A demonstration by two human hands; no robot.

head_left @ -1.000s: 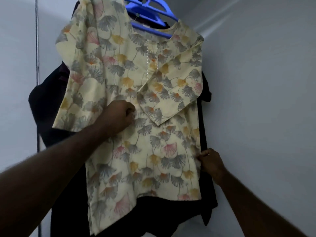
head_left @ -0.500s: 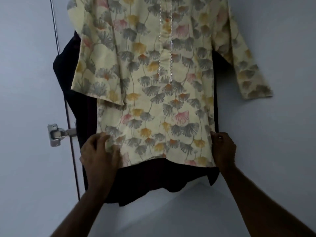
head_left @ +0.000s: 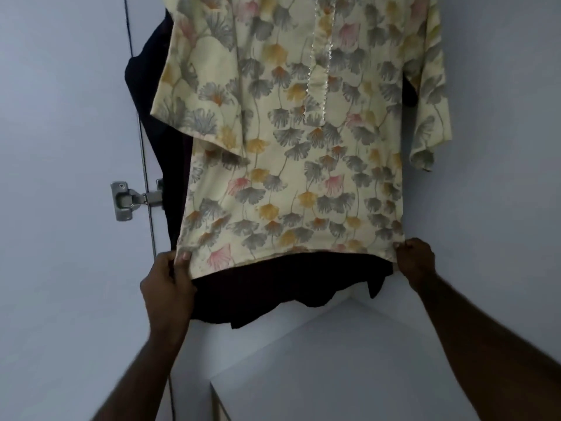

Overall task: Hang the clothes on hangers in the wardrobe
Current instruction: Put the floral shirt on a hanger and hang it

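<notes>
Pale floral top (head_left: pixel 303 147) hung inside a grey-walled wardrobe, dark garment (head_left: pixel 273 293) hung behind it, hem corners pinched by fingers of left hand (head_left: pixel 167 287) and right hand (head_left: pixel 416 262), metal hinge (head_left: pixel 127 200) fixed at the left door edge

The wardrobe (head_left: pixel 491 153) is pale blue-grey inside. Its door (head_left: pixel 60 141) stands at nine o'clock with a metal hinge (head_left: pixel 133 199) on its inner edge, and a flat panel (head_left: pixel 334 378) meets the walls at six o'clock. A floral top (head_left: pixel 303 183) hangs down from twelve o'clock, directly in front of a dark garment (head_left: pixel 273 294); what bears them lies out of view.
</notes>
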